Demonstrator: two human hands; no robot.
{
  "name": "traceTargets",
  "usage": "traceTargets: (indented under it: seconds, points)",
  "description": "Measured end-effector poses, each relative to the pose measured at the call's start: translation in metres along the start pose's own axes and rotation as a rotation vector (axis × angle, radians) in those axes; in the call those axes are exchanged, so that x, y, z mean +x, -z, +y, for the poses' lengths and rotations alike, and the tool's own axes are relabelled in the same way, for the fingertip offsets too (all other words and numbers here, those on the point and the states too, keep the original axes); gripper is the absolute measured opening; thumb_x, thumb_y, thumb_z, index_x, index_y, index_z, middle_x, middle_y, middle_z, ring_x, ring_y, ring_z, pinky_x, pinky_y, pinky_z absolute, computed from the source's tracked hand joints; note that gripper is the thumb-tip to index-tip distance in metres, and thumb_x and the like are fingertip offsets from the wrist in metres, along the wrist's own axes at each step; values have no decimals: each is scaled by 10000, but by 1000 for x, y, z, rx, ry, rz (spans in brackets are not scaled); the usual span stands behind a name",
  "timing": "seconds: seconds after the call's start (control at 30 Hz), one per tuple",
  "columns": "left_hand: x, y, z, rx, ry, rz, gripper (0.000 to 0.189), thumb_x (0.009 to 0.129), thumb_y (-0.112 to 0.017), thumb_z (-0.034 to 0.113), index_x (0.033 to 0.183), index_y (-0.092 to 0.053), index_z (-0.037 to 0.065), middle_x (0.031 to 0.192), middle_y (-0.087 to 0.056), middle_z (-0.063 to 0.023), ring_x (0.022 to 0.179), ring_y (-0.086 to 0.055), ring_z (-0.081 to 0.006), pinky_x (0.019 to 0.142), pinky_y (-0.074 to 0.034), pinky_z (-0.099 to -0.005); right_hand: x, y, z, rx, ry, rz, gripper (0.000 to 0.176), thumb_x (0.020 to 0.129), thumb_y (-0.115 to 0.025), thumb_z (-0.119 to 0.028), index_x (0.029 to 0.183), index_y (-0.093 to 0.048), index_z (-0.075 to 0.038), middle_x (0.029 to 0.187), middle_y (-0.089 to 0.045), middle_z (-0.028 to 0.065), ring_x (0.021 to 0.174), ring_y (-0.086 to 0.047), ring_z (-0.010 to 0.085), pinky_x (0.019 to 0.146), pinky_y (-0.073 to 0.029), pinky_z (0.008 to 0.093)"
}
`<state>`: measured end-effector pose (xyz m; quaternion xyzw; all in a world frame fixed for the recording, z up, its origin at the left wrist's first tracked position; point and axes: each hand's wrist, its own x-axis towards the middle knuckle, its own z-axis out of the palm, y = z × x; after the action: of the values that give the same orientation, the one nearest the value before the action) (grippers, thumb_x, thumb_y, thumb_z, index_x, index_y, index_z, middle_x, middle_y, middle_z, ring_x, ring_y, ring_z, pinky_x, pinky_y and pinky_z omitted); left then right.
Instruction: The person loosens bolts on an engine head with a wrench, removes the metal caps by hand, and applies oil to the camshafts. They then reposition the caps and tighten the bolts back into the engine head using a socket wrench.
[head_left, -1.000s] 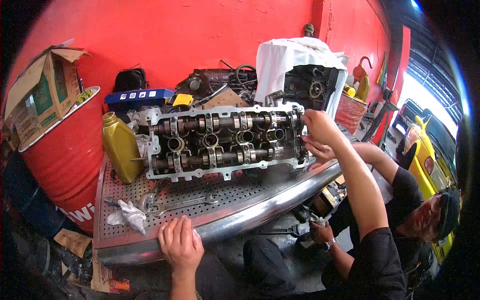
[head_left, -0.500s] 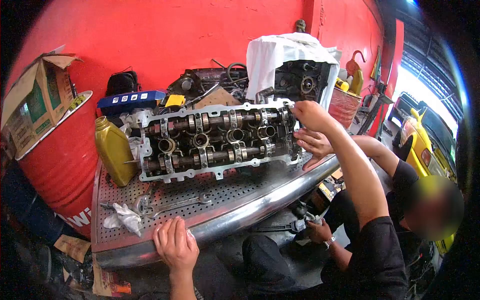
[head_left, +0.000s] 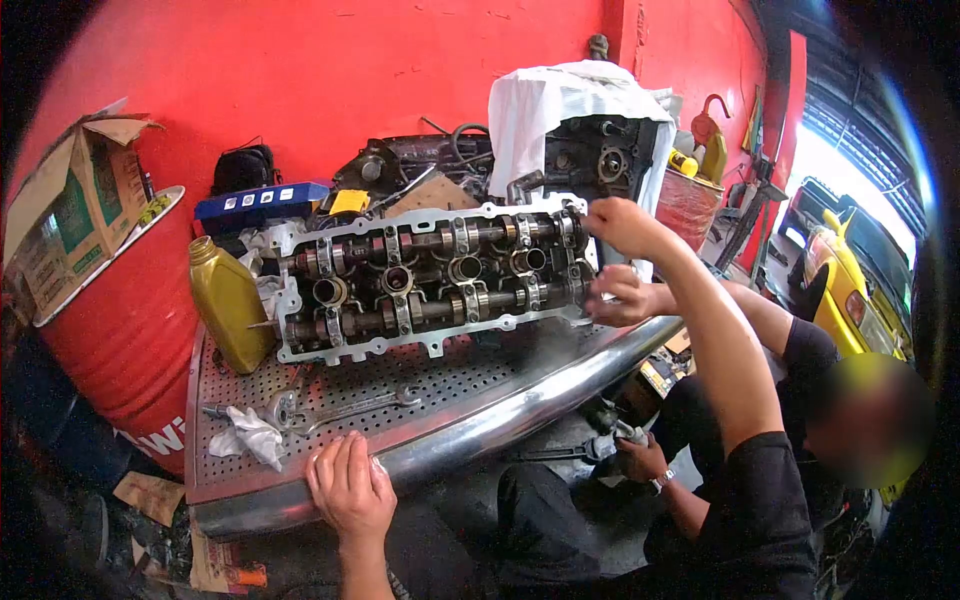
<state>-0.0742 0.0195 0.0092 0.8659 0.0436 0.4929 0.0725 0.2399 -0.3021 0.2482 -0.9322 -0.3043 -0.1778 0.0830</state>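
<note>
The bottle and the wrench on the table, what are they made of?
The bottle looks like gold-coloured plastic, smooth and slightly glossy, with a moulded screw neck. The wrench looks like bare metal, probably steel: it's grey and shiny.

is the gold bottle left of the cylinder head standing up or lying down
Upright, leaning slightly in this view: the gold bottle has its neck on top and its base down on the perforated benchtop.

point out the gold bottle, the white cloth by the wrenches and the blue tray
gold bottle (head_left: 228,308), head view, body
white cloth (head_left: 250,438), head view, crumpled middle
blue tray (head_left: 262,200), head view, front wall
</note>
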Motion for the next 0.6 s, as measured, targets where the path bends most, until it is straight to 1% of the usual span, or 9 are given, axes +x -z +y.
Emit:
traceTargets:
  seconds: [0.03, 0.13, 0.17, 0.27, 0.33, 0.4, 0.43, 0.53, 0.6]
  points:
    - [0, 1, 1, 1, 3, -3, 368, 769, -642, 5, 1135, -633, -22, 1103, -678, -155, 1053, -614, -346, 976, -441, -523, -7, 6, -2, 14, -9, -81, 387, 945, -569, -376, 890, -683, -11, 904, -688, 248, 909, -660, 446, 827, -514, 500]
    - [0, -2, 1, 3, -5, 1, 371, 766, -643, 7, 1136, -632, -24, 1103, -677, -154, 1053, -612, -344, 981, -439, -523, 1, 7, 6, 16, -40, 89, 453, 951, -571, -448, 912, -694, -13, 887, -687, 250, 908, -663, 444, 811, -514, 497]
    - [-1, -1, 1, 7, -8, 0, 372, 766, -642, 9, 1137, -632, -25, 1103, -677, -154, 1053, -612, -343, 983, -438, -524, 3, 13, -1, -20, -117, 76, 497, 964, -547, -492, 935, -701, -20, 904, -693, 248, 925, -665, 441, 818, -518, 497]
    - [0, 2, 2, 10, -8, -16, 369, 771, -644, 13, 1137, -631, -27, 1103, -677, -153, 1055, -610, -342, 989, -435, -524, 19, -1, -3, -34, -145, 102, 489, 967, -528, -471, 940, -699, -14, 930, -695, 254, 946, -662, 445, 836, -520, 501]
    - [-1, 1, 1, 4, -4, -11, 370, 770, -643, 12, 1138, -631, -27, 1105, -678, -153, 1058, -611, -340, 990, -434, -526, 25, -17, 2, -57, -77, 143, 412, 975, -486, -358, 939, -692, -3, 950, -693, 264, 954, -654, 454, 866, -514, 516]
    - [-2, 2, 1, 7, 7, -6, 369, 770, -643, 11, 1137, -633, -26, 1108, -679, -153, 1062, -612, -339, 991, -433, -526, 14, -23, -1, -47, -96, 178, 391, 979, -483, -337, 943, -695, -10, 952, -694, 258, 948, -653, 455, 866, -514, 514]
    - [-1, 2, 2, 9, 8, -6, 367, 770, -643, 12, 1135, -633, -26, 1110, -679, -153, 1063, -612, -338, 992, -433, -526, 1, -17, -8, -53, -125, 112, 376, 976, -496, -336, 926, -693, -19, 940, -693, 255, 936, -656, 451, 851, -519, 511]
    - [-1, -1, 0, 12, 12, 5, 351, 775, -640, 13, 1124, -636, -25, 1117, -680, -152, 1067, -615, -335, 983, -437, -521, -22, -4, -3, -96, -80, 33, 376, 967, -518, -362, 920, -694, -33, 930, -693, 255, 928, -663, 442, 836, -523, 509]
    - [-3, -3, 0, 9, 4, 5, 345, 780, -640, 15, 1122, -636, -25, 1118, -681, -151, 1067, -617, -335, 977, -439, -518, -11, 15, -12, -123, -173, 147, 469, 957, -533, -483, 961, -707, -47, 947, -703, 235, 935, -671, 426, 839, -524, 507]
